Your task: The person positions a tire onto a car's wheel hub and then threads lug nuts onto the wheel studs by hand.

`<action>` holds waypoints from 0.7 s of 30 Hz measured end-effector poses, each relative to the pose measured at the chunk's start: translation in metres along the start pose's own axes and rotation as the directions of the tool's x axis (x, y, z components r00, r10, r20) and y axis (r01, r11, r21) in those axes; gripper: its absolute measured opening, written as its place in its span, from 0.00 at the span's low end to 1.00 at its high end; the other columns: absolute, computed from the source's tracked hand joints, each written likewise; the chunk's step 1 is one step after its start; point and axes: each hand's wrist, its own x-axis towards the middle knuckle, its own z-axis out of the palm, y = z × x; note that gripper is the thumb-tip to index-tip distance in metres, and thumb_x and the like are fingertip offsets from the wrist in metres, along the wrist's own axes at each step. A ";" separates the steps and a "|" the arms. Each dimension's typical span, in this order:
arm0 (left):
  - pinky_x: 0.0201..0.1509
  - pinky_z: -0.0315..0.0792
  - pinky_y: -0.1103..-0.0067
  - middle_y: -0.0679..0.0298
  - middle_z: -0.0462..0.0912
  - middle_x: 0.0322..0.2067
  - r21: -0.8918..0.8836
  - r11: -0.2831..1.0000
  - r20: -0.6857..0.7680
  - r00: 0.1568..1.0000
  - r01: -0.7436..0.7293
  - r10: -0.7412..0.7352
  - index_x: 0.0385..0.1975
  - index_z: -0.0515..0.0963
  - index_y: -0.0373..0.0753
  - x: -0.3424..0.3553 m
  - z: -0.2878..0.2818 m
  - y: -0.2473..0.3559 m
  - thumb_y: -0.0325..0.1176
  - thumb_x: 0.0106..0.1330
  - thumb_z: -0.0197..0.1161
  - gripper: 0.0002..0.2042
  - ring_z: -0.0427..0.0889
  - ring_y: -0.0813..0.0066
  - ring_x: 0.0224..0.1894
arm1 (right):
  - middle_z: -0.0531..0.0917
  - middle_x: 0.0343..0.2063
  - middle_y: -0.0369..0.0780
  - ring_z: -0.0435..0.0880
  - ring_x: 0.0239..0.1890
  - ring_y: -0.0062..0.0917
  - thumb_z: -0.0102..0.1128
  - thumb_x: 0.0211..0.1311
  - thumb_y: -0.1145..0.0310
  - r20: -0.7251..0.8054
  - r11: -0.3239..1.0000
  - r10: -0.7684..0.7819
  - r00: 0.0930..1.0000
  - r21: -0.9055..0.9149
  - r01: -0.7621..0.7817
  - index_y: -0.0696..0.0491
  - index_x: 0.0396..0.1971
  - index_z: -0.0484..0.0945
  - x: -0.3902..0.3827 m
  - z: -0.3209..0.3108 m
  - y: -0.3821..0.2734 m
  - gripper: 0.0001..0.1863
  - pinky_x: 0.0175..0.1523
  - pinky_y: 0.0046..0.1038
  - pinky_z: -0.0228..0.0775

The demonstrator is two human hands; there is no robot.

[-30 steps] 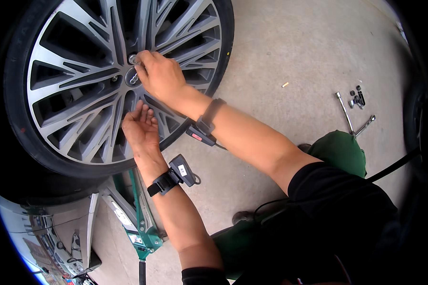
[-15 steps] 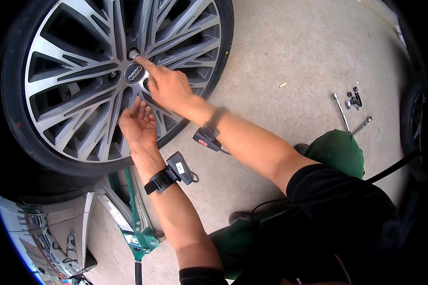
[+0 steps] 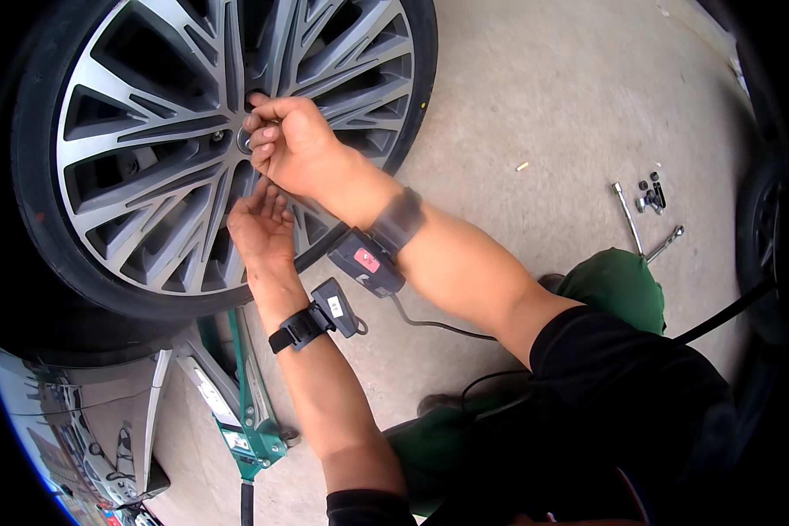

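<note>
A car wheel (image 3: 149, 206) with a silver and dark grey multi-spoke rim stands upright at the upper left. My right hand (image 3: 302, 149) is at its hub, palm turned up and fingers curled at a bolt hole above the round centre cap (image 3: 244, 140). Those fingers close over the spot where a wheel bolt sticks out in the earlier picture; the bolt itself is hidden now. Just below, my left hand (image 3: 263, 230) lies palm up against the lower spokes, its fingers loosely bent and apart, with nothing visible in it. Another bolt (image 3: 217, 136) sits recessed left of the cap.
A green floor jack (image 3: 259, 447) stands below the wheel beside the glossy car body (image 3: 70, 438). On the concrete floor at right lie a wrench (image 3: 627, 215), a ratchet (image 3: 666, 243) and several small sockets or bolts (image 3: 650, 200). Strapped sensor boxes with cables sit on both wrists.
My right hand has rolled from palm down, index finger on the bolt, to palm up with curled fingers covering it. The left hand stays at the spokes; the whole view has shifted slightly.
</note>
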 end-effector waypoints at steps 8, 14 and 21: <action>0.39 0.69 0.77 0.63 0.82 0.34 -0.019 1.000 -0.001 1.000 0.002 -0.002 0.50 0.78 0.32 -0.002 -0.004 0.004 0.33 0.64 0.50 0.18 0.77 0.70 0.34 | 0.85 0.31 0.56 0.85 0.40 0.52 0.53 0.59 0.69 0.090 0.545 -0.165 0.982 -0.821 0.167 0.53 0.65 0.71 -0.014 -0.013 -0.016 0.31 0.48 0.48 0.77; 0.39 0.69 0.78 0.64 0.81 0.34 -0.033 0.999 0.001 1.000 0.013 -0.013 0.49 0.78 0.33 -0.001 -0.004 0.003 0.33 0.64 0.50 0.18 0.77 0.71 0.35 | 0.75 0.23 0.30 0.66 0.19 0.13 0.56 0.63 0.74 0.298 0.459 0.362 0.883 0.767 -0.448 0.57 0.51 0.77 0.001 -0.005 -0.025 0.16 0.24 0.16 0.57; 0.39 0.70 0.78 0.64 0.82 0.33 -0.044 0.999 0.005 1.000 0.016 -0.016 0.48 0.79 0.33 0.001 -0.004 0.003 0.33 0.64 0.50 0.17 0.77 0.71 0.34 | 0.83 0.24 0.39 0.78 0.21 0.25 0.55 0.64 0.72 0.157 0.943 0.234 0.959 0.205 -0.263 0.57 0.67 0.69 -0.007 -0.012 -0.017 0.29 0.28 0.26 0.70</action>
